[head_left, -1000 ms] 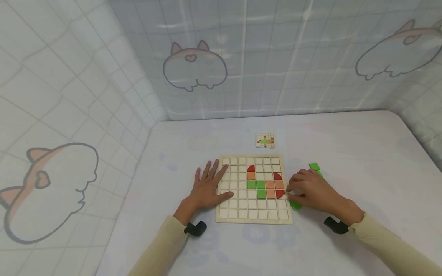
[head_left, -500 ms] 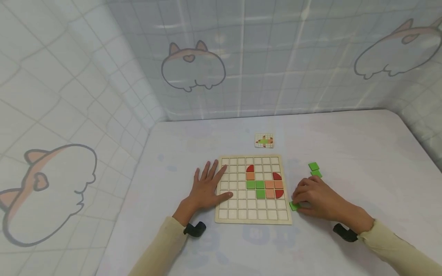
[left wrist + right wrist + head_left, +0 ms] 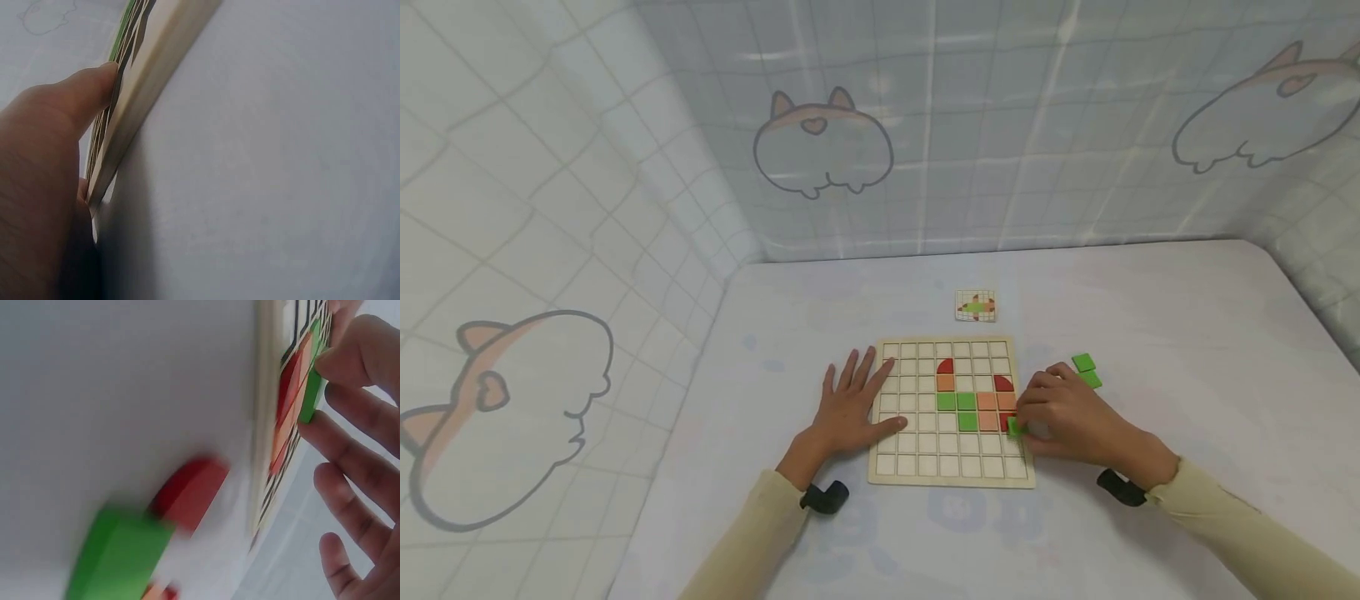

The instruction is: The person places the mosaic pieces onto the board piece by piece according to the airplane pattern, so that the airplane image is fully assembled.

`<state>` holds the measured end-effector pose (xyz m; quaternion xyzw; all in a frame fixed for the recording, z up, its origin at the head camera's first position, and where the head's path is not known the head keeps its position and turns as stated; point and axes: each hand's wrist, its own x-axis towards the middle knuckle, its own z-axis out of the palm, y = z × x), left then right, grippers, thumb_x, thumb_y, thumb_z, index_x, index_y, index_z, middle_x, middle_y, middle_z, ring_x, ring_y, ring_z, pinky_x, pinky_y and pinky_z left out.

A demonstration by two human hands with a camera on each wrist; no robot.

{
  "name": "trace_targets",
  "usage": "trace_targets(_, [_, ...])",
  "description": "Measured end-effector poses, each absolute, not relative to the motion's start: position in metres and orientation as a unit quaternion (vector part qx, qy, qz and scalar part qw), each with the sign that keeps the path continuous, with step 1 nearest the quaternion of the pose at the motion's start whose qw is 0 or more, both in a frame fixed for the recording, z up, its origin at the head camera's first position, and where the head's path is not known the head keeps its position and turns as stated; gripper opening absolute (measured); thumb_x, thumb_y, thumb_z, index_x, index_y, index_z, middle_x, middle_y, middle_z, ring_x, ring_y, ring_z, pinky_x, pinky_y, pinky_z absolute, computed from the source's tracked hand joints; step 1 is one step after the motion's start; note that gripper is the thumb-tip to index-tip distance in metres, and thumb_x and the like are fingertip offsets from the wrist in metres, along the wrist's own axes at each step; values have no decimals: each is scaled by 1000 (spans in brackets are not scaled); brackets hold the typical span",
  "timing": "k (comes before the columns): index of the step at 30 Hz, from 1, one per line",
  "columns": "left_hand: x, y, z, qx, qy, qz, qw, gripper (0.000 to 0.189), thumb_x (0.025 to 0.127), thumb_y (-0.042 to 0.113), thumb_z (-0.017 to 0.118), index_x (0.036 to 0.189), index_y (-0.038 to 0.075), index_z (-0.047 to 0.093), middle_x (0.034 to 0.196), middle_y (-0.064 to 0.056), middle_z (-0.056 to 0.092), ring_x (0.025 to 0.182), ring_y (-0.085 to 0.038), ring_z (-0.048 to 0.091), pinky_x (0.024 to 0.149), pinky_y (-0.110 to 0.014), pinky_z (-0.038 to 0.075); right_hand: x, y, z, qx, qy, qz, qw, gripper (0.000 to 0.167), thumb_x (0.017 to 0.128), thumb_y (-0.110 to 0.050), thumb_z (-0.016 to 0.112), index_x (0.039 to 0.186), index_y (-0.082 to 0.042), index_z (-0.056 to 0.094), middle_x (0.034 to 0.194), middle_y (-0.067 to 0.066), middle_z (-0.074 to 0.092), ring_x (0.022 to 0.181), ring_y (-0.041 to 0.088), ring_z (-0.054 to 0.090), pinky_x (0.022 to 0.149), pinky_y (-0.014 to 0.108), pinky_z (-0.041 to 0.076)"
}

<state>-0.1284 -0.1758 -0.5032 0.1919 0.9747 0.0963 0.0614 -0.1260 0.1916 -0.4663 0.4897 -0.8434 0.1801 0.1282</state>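
A wooden grid board [image 3: 951, 481] lies on the table with green, orange and red tiles set in its right half. My left hand [image 3: 844, 414] rests spread on the board's left edge, thumb on the grid; in the left wrist view the thumb [image 3: 81, 97] lies over the rim. Between thumb and fingers my right hand [image 3: 1071, 417] pinches a green square tile [image 3: 1014, 427] over the right edge, partly covering a red quarter-round tile. The right wrist view shows this pinched tile [image 3: 310, 400] from the side.
Beyond the board lies a small pattern card [image 3: 976, 306]. Two loose green tiles [image 3: 1084, 362] sit right of the board, past the right hand. Close to the right wrist camera are a blurred green tile [image 3: 122, 556] and a loose red rounded tile [image 3: 190, 494].
Half a second ago my right hand was at a green tile on the table beside the board. It has picked that tile up and carried it left over the edge. The left hand stays put.
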Motion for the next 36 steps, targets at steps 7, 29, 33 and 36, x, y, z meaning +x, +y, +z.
trace_targets(7, [-129, -177, -503, 191, 975, 98, 64, 96, 84, 82, 37, 160, 31, 6, 164, -4, -6, 149, -29, -9, 111, -61, -5, -130, 156, -466, 497, -838, 190, 120, 13, 71, -20, 80, 74, -24, 68, 80, -13, 64, 82, 13, 51, 81, 41, 37])
trace_targets(29, [-128, -175, -499, 185, 976, 85, 81, 96, 84, 83, 35, 159, 30, 4, 164, -3, -9, 148, -28, -12, 112, -61, -4, -130, 95, -474, 472, -864, 105, 140, 2, 76, -22, 76, 76, -23, 74, 80, -8, 63, 83, 18, 50, 84, 45, 40])
trace_targets(33, [-128, -174, -498, 184, 976, 86, 75, 96, 85, 82, 37, 159, 30, 6, 164, -4, -6, 149, -29, -10, 112, -61, -3, -129, 96, -474, 475, -863, 113, 127, 15, 78, -22, 77, 93, -24, 77, 87, -6, 63, 88, 20, 53, 82, 43, 40])
trace_targets(36, [-128, -174, -498, 187, 976, 89, 70, 96, 85, 81, 38, 160, 30, 7, 164, -5, -5, 149, -29, -9, 112, -62, -3, -128, 101, -473, 478, -860, 125, 124, 18, 78, -23, 79, 96, -25, 77, 89, -6, 62, 90, 21, 54, 79, 41, 40])
